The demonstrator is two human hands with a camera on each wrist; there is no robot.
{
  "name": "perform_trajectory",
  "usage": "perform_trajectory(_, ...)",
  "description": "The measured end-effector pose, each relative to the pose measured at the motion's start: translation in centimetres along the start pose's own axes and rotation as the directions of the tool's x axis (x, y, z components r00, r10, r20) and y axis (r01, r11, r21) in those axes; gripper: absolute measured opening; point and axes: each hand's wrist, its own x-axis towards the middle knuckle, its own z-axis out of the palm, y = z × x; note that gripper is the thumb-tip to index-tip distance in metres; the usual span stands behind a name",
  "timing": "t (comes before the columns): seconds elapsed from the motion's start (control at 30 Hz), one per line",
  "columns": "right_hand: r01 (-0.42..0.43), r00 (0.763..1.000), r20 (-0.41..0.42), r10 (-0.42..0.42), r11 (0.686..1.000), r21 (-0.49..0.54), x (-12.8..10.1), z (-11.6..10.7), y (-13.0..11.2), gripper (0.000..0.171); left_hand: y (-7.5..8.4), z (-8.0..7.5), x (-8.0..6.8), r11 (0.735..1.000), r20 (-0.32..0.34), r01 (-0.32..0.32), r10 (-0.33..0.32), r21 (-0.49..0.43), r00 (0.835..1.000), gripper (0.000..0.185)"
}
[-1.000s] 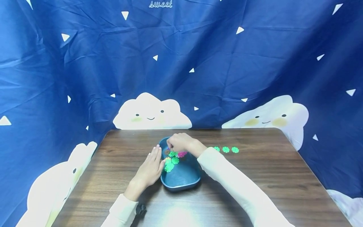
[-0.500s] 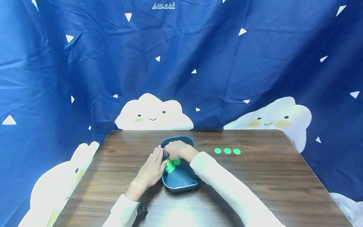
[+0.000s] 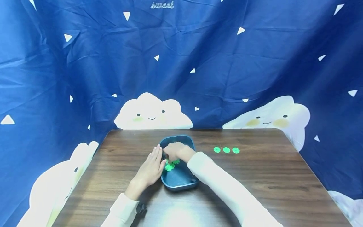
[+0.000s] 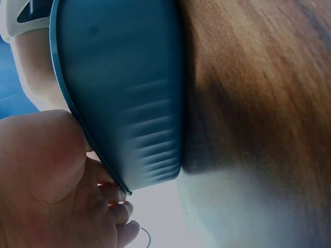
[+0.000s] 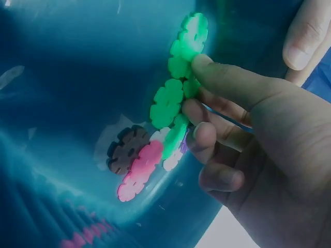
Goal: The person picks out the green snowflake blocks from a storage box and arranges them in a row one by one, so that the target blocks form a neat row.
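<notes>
A dark blue plastic basin [image 3: 181, 180] holds flower-shaped plastic discs with notched edges. My left hand [image 3: 149, 169] lies along its left rim with straight fingers. In the left wrist view, the palm and fingertips are against the edge of the basin [image 4: 119, 88]. My right hand [image 3: 176, 150] reaches inside; in the right wrist view its thumb and forefinger pinch a green disc [image 5: 191, 89], mostly hidden by the fingers. Around it lie more green discs [image 5: 166, 103], a brown disc [image 5: 125, 152], pink discs [image 5: 139, 173] and bits of white and purple ones.
To the right of the basin, three green discs [image 3: 226, 150] lie in a row on the brown wooden table [image 3: 269, 176]. A blue curtain [image 3: 210, 72] with white clouds and triangles hangs behind. A small black object [image 3: 141, 209] sits beside the left sleeve.
My right hand has come nearer and slightly left within the basin, down to the green discs. The row of three discs is now uncovered by the sleeve. My left hand stays at the rim.
</notes>
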Motion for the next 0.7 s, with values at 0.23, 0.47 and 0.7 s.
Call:
perform_trajectory(0.23,-0.009,1.000,-0.003,0.009,1.000,-0.020,0.04,-0.09,0.06,0.022,0.00,0.01,0.00,1.000,0.014,0.010,-0.010,0.008,1.000,0.061)
perform_trajectory(0.47,-0.023,1.000,0.004,0.023,0.999,-0.035,0.15,0.00,-0.07,0.025,0.03,0.17,0.05,0.999,0.022,0.029,-0.030,0.013,0.999,0.061)
perform_trajectory(0.7,-0.021,1.000,0.002,0.022,0.996,-0.082,0.46,0.07,-0.32,0.034,0.15,0.13,0.04,0.999,0.031,0.035,-0.036,0.026,0.999,0.061)
